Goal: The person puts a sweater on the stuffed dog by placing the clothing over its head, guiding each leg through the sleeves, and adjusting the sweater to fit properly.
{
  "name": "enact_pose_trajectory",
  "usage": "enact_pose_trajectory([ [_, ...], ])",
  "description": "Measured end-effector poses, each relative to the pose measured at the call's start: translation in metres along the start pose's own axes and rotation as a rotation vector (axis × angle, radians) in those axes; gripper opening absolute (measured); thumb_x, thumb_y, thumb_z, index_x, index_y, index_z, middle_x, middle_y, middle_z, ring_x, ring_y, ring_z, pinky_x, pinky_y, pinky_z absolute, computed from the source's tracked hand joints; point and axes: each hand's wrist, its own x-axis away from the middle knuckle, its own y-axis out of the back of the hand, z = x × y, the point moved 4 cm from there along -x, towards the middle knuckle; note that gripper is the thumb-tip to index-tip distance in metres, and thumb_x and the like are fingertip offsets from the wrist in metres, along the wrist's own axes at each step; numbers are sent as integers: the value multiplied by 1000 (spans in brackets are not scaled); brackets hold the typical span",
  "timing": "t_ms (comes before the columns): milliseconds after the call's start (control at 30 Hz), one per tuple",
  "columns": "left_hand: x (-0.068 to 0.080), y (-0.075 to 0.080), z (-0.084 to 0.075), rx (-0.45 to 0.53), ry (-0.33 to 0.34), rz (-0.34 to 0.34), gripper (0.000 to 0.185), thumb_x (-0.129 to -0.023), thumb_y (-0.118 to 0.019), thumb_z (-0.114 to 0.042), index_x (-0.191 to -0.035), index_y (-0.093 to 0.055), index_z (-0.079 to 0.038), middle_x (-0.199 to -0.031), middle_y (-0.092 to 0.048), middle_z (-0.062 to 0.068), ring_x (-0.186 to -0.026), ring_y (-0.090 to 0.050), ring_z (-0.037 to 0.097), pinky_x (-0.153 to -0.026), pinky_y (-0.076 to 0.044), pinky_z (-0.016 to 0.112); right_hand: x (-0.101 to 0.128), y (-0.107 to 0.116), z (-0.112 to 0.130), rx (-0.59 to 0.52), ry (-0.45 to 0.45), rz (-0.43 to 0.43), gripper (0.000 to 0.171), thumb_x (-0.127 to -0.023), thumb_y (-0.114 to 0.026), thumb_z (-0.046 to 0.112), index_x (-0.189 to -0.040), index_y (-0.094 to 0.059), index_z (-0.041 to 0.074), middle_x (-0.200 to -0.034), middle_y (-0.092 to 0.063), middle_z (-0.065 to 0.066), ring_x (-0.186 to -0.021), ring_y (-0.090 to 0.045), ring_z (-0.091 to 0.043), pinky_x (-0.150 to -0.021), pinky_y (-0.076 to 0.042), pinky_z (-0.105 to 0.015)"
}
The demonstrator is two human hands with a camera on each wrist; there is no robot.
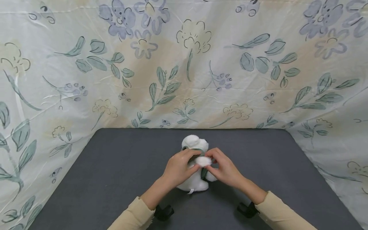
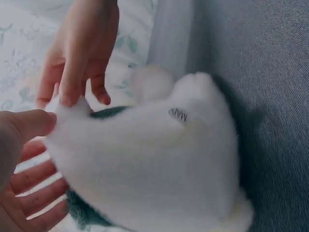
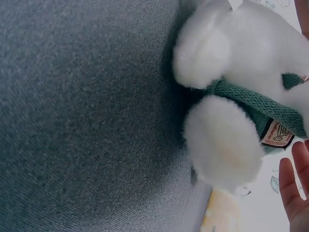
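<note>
A white plush toy (image 1: 196,142) wearing a green knitted garment (image 1: 198,150) sits upright on the dark grey table (image 1: 115,166), facing away from me. My left hand (image 1: 192,160) grips its left side; in the left wrist view my thumb and fingers (image 2: 29,125) close round a white limb of the plush toy (image 2: 154,159). My right hand (image 1: 211,159) pinches the same white limb from the right, its fingertips (image 2: 67,99) on the fluff. The right wrist view shows the plush toy (image 3: 227,53), the garment (image 3: 256,104) with a sewn label (image 3: 276,135), and my fingers (image 3: 295,188) at the edge.
A floral cloth (image 1: 184,64) walls the table at the back and on both sides. Black wrist straps (image 1: 163,212) sit below my cream sleeves (image 1: 132,217). Bare grey table surface lies left and right of the toy.
</note>
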Motion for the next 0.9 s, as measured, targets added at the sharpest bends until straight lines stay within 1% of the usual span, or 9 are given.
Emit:
enact_pose_trajectory([
  [133, 5, 9, 6, 12, 21, -63, 30, -78, -74, -21, -106, -66, -20, -102, -64, -5, -88, -61, 11, -70, -50, 27, -1, 0, 0, -17, -15, 31, 38, -78, -72, 3, -109, -53, 14, -111, -54, 0, -92, -53, -10, -69, -50, -32],
  [267, 13, 15, 18, -18, 102, -127, 26, -77, -75, -22, -102, -67, -20, -99, -64, -6, -90, -61, 13, -70, -50, 30, -1, -1, -1, -33, -50, 63, 36, -79, -72, 6, -108, -53, 15, -111, -56, 1, -95, -55, -11, -72, -51, -33],
  [367, 19, 13, 29, -46, 170, -127, 27, -76, -76, -25, -101, -68, -19, -99, -64, -5, -91, -61, 14, -69, -51, 32, -2, 0, 0, -48, -84, 90, 36, -78, -72, 7, -108, -53, 15, -107, -56, 3, -93, -55, -9, -73, -51, -34],
  [433, 23, 9, 34, -53, 190, -106, 29, -76, -76, -26, -102, -68, -19, -100, -64, -5, -91, -61, 15, -68, -51, 32, -3, 2, -1, -53, -113, 115, 38, -78, -73, 9, -110, -52, 14, -106, -56, 3, -91, -55, -8, -74, -51, -34],
  [533, 25, 1, 40, -44, 192, -66, 32, -75, -76, -29, -104, -68, -20, -101, -63, -5, -91, -60, 15, -67, -51, 32, -4, 3, -1, -54, -152, 176, 46, -79, -72, 11, -120, -51, 12, -111, -56, 1, -93, -56, -9, -75, -51, -34],
  [633, 24, -5, 43, -57, 176, -45, 33, -75, -76, -30, -105, -68, -20, -101, -63, -5, -91, -60, 14, -68, -50, 31, -7, 4, -1, -60, -155, 237, 51, -81, -71, 12, -127, -50, 12, -112, -55, 1, -92, -54, -10, -74, -51, -34],
  [767, 18, -10, 42, -64, 148, -34, 29, -76, -76, -27, -102, -69, -18, -100, -63, -5, -88, -59, 13, -66, -50, 29, -11, 3, 0, -45, -86, 271, 43, -81, -70, 14, -122, -56, 13, -105, -53, 4, -88, -51, -6, -72, -50, -31],
  [833, 16, -11, 40, -67, 130, -29, 25, -76, -75, -24, -99, -69, -17, -98, -63, -5, -85, -59, 13, -65, -50, 28, -14, 3, 1, -32, -40, 272, 37, -81, -71, 15, -116, -58, 14, -110, -53, 3, -92, -52, -6, -73, -49, -29],
  [900, 14, -10, 39, -66, 114, -36, 21, -77, -74, -21, -96, -70, -17, -96, -63, -4, -83, -60, 13, -64, -50, 28, -17, 3, 2, -33, -10, 286, 33, -82, -70, 15, -112, -58, 15, -120, -52, 0, -100, -52, -9, -75, -48, -29],
])
